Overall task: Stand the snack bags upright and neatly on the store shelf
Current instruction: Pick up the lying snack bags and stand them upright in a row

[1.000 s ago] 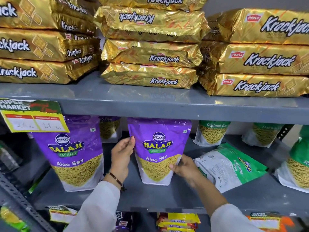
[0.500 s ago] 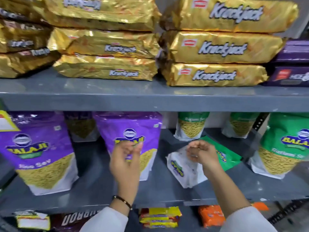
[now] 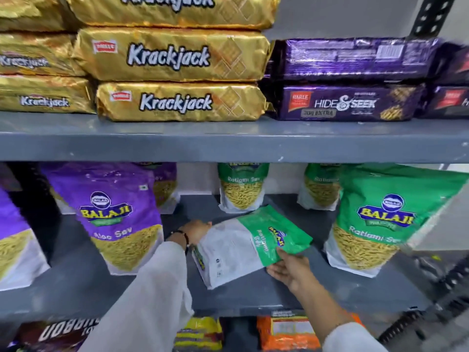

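Note:
A green and white Ratlami Sev bag lies flat on its front on the grey middle shelf, back side up. My left hand holds its white bottom end, and my right hand grips its green top edge from below. A purple Aloo Sev bag stands upright just left of my left arm. Another purple bag stands at the far left. A large green Ratlami Sev bag stands upright on the right. Two smaller green bags stand at the back.
The upper shelf overhangs the bags and carries stacked gold Krackjack packs and purple Hide & Seek packs. A perforated black upright runs at the right. Orange and yellow packs sit on the shelf below.
The view has swung right. Both hands left the purple Aloo Sev bag, which stands upright, and have taken hold of the lying green Ratlami Sev bag at its two ends.

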`<state>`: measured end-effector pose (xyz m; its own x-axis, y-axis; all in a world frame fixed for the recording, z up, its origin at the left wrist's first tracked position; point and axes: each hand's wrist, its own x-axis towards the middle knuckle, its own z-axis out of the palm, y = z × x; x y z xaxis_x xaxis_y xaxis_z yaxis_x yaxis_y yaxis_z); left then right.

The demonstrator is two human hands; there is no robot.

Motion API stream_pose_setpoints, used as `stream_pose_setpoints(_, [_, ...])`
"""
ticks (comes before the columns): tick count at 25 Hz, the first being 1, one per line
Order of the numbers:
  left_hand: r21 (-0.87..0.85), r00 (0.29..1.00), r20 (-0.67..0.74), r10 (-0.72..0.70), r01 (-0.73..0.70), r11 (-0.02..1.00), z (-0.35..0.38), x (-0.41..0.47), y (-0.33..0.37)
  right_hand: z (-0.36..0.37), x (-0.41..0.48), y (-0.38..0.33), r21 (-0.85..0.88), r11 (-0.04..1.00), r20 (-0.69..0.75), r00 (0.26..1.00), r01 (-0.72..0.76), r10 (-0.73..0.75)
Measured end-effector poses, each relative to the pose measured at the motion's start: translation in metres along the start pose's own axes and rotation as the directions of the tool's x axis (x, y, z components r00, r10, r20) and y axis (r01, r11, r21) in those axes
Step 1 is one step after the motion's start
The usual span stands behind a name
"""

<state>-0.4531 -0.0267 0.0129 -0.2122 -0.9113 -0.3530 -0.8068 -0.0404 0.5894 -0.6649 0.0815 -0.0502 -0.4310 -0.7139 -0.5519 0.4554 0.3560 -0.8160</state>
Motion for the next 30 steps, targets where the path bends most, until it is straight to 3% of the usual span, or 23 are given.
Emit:
stream_pose_setpoints(3, [-0.165,0.999,0.020,-0.043,0.045,0.985,0.010,-0.025,-0.004,-0.003,0.010,-0.001,0.103,0.995,-0.008,1.000,0.008,-0.008])
stream_pose_setpoints(5, [-0.305,0.999,0.035,0.001,0.009,0.952,0.026,-0.036,-0.017,-0.007,0.013,-0.005,0.131,0.991,-0.003,1.000,0.014,-0.014])
stream_pose_setpoints(7, [-0.533,0.998,0.035,-0.047,0.058,0.844,0.043,-0.042,-0.026,-0.008,0.010,-0.012,0.143,0.989,0.010,1.000,0.025,-0.027])
stream_pose_setpoints(10, [-0.688,0.992,-0.019,-0.127,0.079,0.722,0.059,-0.046,-0.023,-0.012,-0.006,-0.031,0.103,0.985,0.023,0.990,0.139,-0.142])
stream_pose_setpoints(15, [-0.857,0.958,-0.242,-0.151,-0.138,0.496,0.057,-0.048,-0.003,-0.012,-0.034,-0.090,0.156,0.868,0.192,0.848,0.471,-0.494])
stream_pose_setpoints(19, [-0.916,0.928,-0.286,-0.238,-0.191,0.354,0.077,-0.042,-0.005,0.005,-0.037,-0.103,0.175,0.816,0.320,0.752,0.550,-0.576])
stream_pose_setpoints(23, [-0.917,0.915,-0.295,-0.274,-0.191,0.350,0.094,-0.038,-0.013,0.010,-0.033,-0.086,0.154,0.808,0.378,0.722,0.569,-0.580])
stream_pose_setpoints(27, [-0.877,0.923,-0.351,-0.159,-0.265,0.400,0.085,-0.042,-0.008,0.004,-0.046,-0.077,0.037,0.761,0.084,0.757,0.647,-0.648])
stream_pose_setpoints(28, [-0.871,0.927,-0.352,-0.132,-0.272,0.409,0.083,-0.044,-0.008,0.003,-0.054,-0.068,0.022,0.786,0.136,0.777,0.618,-0.615])
stream_pose_setpoints(30, [-0.843,0.916,-0.385,-0.113,-0.299,0.446,0.082,-0.053,-0.007,0.005,-0.070,-0.053,-0.063,0.858,0.383,0.806,0.511,-0.452])
